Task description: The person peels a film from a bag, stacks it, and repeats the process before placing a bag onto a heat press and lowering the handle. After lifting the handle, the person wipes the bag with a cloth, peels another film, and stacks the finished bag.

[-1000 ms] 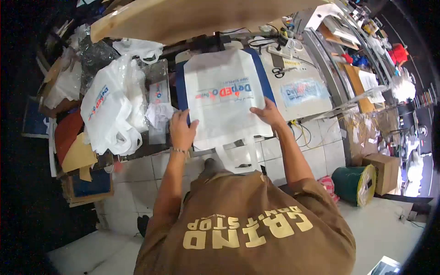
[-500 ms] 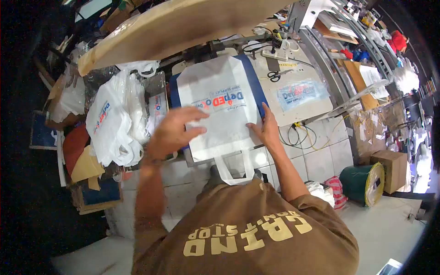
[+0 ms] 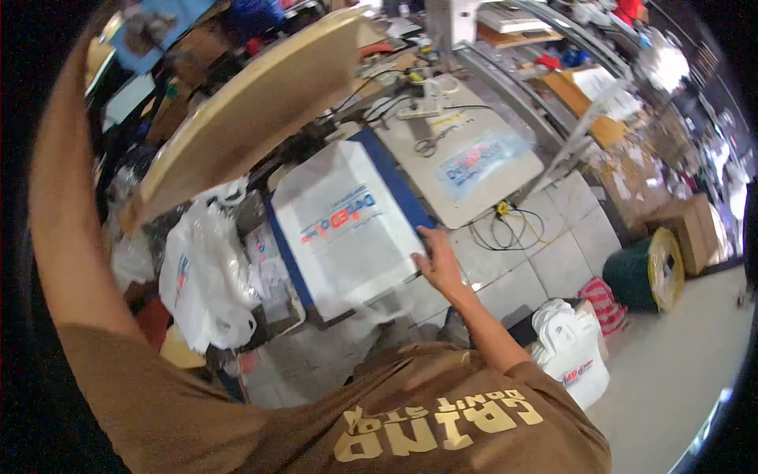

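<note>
A white handled bag (image 3: 339, 272) with blue and red lettering lies flat on a dark blue board (image 3: 388, 175), its handle (image 3: 385, 306) hanging toward my body. My right hand (image 3: 442, 265) rests at the bag's right edge, thumb and fingers apart, touching the bag and the board's rim. On the left, my forearm (image 3: 67, 197) reaches up to the top edge of the view, and the hand itself is out of sight. Over the far left side of the bag hangs a large tan panel (image 3: 260, 110), tilted.
White printed bags (image 3: 201, 276) are heaped on the left, and more bags (image 3: 568, 347) sit at lower right. Scissors (image 3: 426, 146), a power strip (image 3: 426, 99) and a printed plastic sheet (image 3: 478, 166) lie on a pale board. Cables (image 3: 505, 233) loop over the tiled floor.
My left hand has gone from above the bag up and out of view at the upper left. My right hand stays at the bag's edge. The view has turned and shifted.
</note>
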`<state>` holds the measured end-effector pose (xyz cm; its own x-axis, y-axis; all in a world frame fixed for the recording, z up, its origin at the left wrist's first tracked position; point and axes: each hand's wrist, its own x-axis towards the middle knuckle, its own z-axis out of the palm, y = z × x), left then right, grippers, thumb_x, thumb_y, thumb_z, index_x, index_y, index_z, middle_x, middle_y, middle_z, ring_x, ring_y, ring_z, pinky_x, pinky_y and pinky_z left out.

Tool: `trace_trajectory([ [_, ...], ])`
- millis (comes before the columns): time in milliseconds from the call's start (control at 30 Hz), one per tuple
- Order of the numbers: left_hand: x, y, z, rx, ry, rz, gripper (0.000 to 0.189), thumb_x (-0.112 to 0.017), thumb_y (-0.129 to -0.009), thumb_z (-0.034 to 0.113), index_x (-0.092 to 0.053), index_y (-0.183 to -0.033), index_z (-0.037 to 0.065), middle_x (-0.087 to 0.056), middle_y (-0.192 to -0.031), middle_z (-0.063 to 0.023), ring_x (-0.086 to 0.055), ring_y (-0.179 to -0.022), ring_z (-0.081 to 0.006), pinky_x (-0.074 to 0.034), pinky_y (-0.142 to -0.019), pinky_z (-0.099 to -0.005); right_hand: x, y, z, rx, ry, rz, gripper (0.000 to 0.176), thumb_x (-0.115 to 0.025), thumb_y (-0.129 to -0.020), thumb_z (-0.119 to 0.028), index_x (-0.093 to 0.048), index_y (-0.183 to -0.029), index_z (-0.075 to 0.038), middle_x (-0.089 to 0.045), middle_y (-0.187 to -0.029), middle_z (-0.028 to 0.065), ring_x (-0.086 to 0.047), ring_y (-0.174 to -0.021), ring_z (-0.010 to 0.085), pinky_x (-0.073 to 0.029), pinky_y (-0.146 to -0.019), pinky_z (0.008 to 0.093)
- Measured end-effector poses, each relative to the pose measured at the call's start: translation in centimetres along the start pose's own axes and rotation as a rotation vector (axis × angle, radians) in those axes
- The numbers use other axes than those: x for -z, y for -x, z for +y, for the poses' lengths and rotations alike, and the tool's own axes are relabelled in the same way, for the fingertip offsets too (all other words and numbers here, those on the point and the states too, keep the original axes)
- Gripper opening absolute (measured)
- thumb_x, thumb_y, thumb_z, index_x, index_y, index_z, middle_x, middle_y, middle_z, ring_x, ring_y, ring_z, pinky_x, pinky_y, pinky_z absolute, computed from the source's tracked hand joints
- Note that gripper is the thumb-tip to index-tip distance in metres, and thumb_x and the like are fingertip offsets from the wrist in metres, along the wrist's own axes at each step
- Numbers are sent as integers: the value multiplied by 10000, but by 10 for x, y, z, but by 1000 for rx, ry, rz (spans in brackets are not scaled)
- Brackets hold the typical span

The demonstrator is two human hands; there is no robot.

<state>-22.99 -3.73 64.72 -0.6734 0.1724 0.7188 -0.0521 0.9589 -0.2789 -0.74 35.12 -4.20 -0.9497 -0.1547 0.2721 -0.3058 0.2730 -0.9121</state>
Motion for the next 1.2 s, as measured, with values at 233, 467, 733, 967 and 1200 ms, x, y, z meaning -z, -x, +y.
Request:
trace_trajectory([
  [233,95,101,66,-60,-239,156,859,-793,-795,513,-523,-1347,-88,-570,-1265,-301,-534,-1213,-471,-443,-1037,-552,23,-6,9,134,98,76,377,-775,-848,-223,-652,-1140,-19,-667,-1066,193,-638,-991,346,-516,-849,412],
  [467,58,493,138,-160,689,-37,736,-795,-813,224,-478,-1428,-28,-547,-1431,-167,-538,-1293,-252,-393,-1114,-385,124,-89,-83,69,-175,476,242,-759,-889,-251,-677,-923,-25,-639,-767,78,-606,-682,141,-493,-628,317],
  [733,-40,541,348,230,1010,-652,211,-692,-789,202,-578,-838,31,-542,-796,-130,-531,-703,-293,-424,-621,-406,9,-14,-215,814,-234,-399,331,-625,-909,-352,-575,-902,-25,-566,-965,168,-561,-925,375,-443,-789,470],
  [967,-111,572,346,421,1001,-726,255,-712,-789,198,-586,-927,24,-570,-881,-133,-557,-779,-281,-442,-689,-397,5,-12,-198,830,-179,-505,290,-609,-998,-326,-698,-973,-52,-652,-897,145,-623,-799,320,-518,-700,470],
  [1200,-129,577,345,464,1060,-819,318,-732,-790,194,-594,-1015,16,-599,-965,-136,-584,-854,-270,-460,-757,-388,-18,-5,-159,732,-222,-511,279,-585,-1011,-286,-718,-945,-50,-663,-876,167,-632,-780,324,-522,-674,442],
])
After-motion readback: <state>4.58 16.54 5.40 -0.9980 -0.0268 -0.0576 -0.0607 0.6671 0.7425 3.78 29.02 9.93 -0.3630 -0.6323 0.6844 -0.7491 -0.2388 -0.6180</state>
